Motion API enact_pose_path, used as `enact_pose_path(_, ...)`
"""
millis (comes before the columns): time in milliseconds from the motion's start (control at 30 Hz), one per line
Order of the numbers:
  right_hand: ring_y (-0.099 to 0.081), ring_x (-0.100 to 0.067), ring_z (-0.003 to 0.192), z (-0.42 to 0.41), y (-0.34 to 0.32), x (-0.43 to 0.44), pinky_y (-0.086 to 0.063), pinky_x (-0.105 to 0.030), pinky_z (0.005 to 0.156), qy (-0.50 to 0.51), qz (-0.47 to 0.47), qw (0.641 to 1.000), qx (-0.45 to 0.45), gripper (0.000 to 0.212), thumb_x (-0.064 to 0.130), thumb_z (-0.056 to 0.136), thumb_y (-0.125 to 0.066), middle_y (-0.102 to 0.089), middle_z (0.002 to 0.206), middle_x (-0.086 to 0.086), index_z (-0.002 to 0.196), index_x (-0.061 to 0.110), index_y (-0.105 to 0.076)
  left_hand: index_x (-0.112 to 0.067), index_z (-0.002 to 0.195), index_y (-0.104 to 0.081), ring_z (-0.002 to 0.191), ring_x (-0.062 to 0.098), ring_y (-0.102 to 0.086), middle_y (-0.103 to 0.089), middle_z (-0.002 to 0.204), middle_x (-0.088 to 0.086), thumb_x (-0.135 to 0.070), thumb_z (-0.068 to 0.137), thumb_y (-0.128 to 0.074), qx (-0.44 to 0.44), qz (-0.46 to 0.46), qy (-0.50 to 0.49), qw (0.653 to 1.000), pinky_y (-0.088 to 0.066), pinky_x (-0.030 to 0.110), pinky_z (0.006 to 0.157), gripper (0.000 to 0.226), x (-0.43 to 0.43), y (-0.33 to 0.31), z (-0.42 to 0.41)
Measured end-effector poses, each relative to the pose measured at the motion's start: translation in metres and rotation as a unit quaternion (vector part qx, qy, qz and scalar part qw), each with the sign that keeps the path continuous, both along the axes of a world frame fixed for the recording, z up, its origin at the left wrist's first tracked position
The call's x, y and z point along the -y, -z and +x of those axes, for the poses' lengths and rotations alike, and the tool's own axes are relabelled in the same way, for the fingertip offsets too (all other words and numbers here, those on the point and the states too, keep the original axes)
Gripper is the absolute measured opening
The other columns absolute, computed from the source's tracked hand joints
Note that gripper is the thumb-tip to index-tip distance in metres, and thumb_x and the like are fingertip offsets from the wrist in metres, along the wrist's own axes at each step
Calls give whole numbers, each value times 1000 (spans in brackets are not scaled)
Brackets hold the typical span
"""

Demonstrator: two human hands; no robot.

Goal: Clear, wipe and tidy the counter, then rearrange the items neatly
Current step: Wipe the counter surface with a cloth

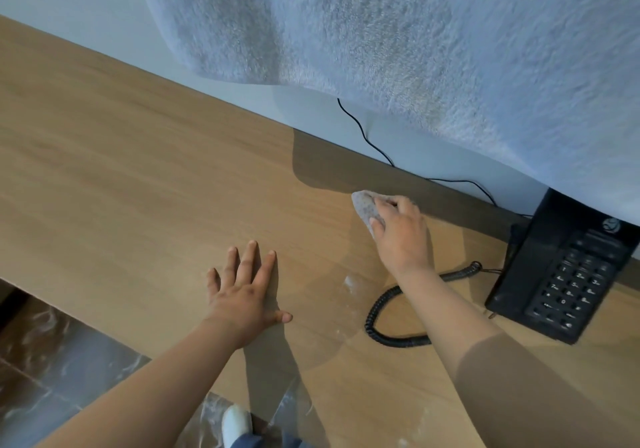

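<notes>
Wiping looks mid-way, judging from the head view. The wooden surface (pixel 138 170) is mostly bare. The only item showing on it is a black phone (pixel 561 267) at the right, with its coiled cord (pixel 384 309) looped toward the front and a thin cable (pixel 363 136) running up the wall. Clearing seems largely done. White smudges (pixel 350 281) lie just beside the cord, with more near the front edge, so that patch is not yet wiped. The phone area and the rearranging look left to do.

The right hand (pixel 401 233) is stretched forward with the arm crossing over the cord. Its fingers are curled over a crumpled grey cloth (pixel 363 208), pressing it onto the surface close to the back edge by the wall. The left hand (pixel 246 291) lies palm down on the surface, well apart from the cloth. Its fingers are straight and spread, it grasps nothing, and it is probably bracing.

A fluffy pale towel (pixel 415 32) hangs across the top of the view. Dark marbled floor (pixel 52 361) and a white shoe (pixel 237 420) show below the front edge.
</notes>
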State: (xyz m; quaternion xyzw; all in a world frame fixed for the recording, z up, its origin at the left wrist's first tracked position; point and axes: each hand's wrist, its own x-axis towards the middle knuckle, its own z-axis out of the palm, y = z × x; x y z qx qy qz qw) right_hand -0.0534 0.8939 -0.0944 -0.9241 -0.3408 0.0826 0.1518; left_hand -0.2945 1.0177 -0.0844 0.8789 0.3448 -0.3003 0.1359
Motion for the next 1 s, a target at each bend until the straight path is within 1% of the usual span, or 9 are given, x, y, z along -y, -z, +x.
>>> enact_pose_path(200, -42, -24, 124, -46, 1, 13, -35, -38, 104, 11, 1, 1000, -20, 44, 24, 95, -56, -48, 134, -4, 138, 16, -53, -33, 150, 21, 144, 34, 27, 34, 156, 3, -77, 81, -46, 5, -6, 5, 1000, 1, 57, 117, 106, -1, 0, 0)
enact_pose_path(300, -42, -25, 125, -73, 1, 21, -32, -39, 106, 18, 0, 999, -34, 44, 22, 94, -57, -47, 134, -4, 137, 17, -53, -33, 151, 19, 145, 33, 26, 32, 157, 2, -76, 81, -45, 25, -17, 13, 999, 1, 57, 118, 104, -3, 1, -4)
enact_pose_path(400, -44, -27, 123, -97, 3, 28, -33, -40, 108, 22, 6, 999, -37, 45, 21, 91, -61, -49, 131, -6, 135, 16, -56, -30, 154, 6, 148, 29, 17, 20, 161, 0, -74, 84, -43, 88, -20, 30, 995, -3, 51, 119, 97, -9, 0, -18)
enact_pose_path(500, -44, -28, 123, -122, 5, 33, -31, -44, 111, 36, 10, 998, -46, 45, 21, 90, -62, -50, 130, -6, 135, 16, -57, -23, 155, -11, 150, 25, 3, 2, 164, 1, -62, 92, -43, 138, 3, 68, 988, -9, 45, 120, 81, -14, -3, -41)
enact_pose_path(567, -43, -28, 124, -138, 6, 37, -32, -46, 111, 40, 11, 998, -51, 45, 21, 91, -61, -50, 130, -6, 136, 16, -56, -23, 153, -20, 150, 25, -2, -6, 163, 0, -54, 95, -44, 152, 24, 90, 984, -10, 45, 118, 70, -12, -6, -60)
enact_pose_path(667, -44, -28, 122, -164, 4, 45, -35, -47, 108, 33, 13, 998, -54, 45, 21, 92, -59, -49, 129, -6, 137, 15, -55, -22, 150, -29, 149, 27, -7, -15, 161, 1, -45, 97, -48, 184, 16, 89, 979, -11, 48, 118, 60, -4, -10, -87)
enact_pose_path(800, -42, -24, 125, -199, 0, 56, -33, -45, 111, 34, 11, 998, -54, 44, 22, 95, -57, -48, 131, -4, 138, 17, -53, -22, 150, -28, 149, 28, -7, -12, 162, 1, -43, 98, -46, 169, 2, 93, 981, -10, 48, 118, 59, 3, -10, -117)
enact_pose_path(933, -41, -21, 125, -235, -6, 65, -32, -39, 112, 42, 11, 998, -52, 42, 24, 97, -54, -49, 132, -2, 139, 19, -53, -21, 151, -29, 149, 29, -9, -14, 162, 4, -43, 97, -48, 179, -2, 87, 980, -12, 49, 118, 61, 7, -7, -141)
enact_pose_path(1000, -43, -22, 124, -251, -7, 69, -34, -41, 112, 44, 12, 998, -53, 42, 23, 97, -55, -50, 131, -3, 138, 19, -53, -22, 152, -24, 150, 27, -5, -9, 163, 2, -44, 98, -47, 166, -2, 84, 983, -11, 48, 120, 63, 8, -5, -149)
